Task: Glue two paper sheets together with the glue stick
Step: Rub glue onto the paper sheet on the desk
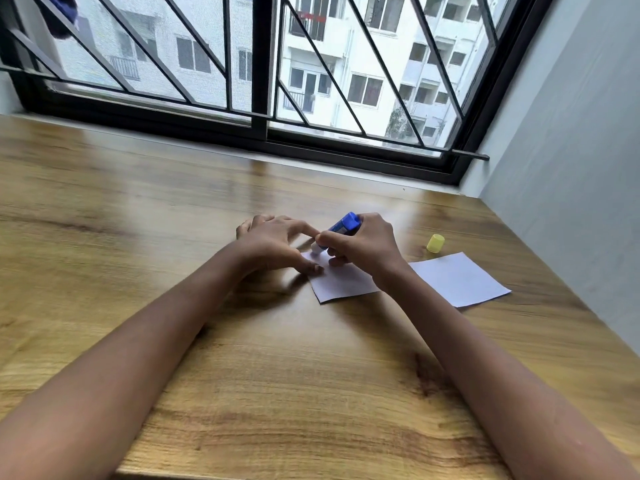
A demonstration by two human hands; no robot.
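Wood desk (242,358): R hand (360,245) w/ glue stick (341,227) on paper (341,284).

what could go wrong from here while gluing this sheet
The left hand pins only the near-left part of the sheet, so a hard stroke of the glue stick may crease or drag it. The stick works near the far edge and could smear the table. The yellow cap may get knocked away.

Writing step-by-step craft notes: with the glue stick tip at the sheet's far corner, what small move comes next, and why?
Probably drag the glue stick in the right hand across the near sheet, since the left hand pins it flat and the second sheet waits apart.
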